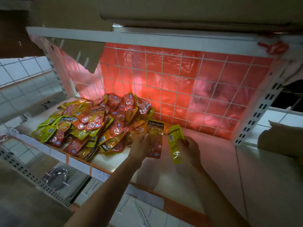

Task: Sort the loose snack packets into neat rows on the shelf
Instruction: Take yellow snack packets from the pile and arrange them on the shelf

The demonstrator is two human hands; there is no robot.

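Viewing pile (91, 126): I see loose packets heaped on the left half of the shelf (205, 161).
Left hand (139, 147): I see it gripping a red packet (155, 141) at the pile's right edge.
Right hand (191, 149): it grips a yellow packet (175, 145), just beside the red one.
Grid (180, 82): wire, behind everything.

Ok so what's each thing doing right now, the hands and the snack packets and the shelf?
pile of packets, jumbled heap, not in rows
orange packet, held in the left hand
yellow packet, held in the right hand
shelf, holds the pile on its left part
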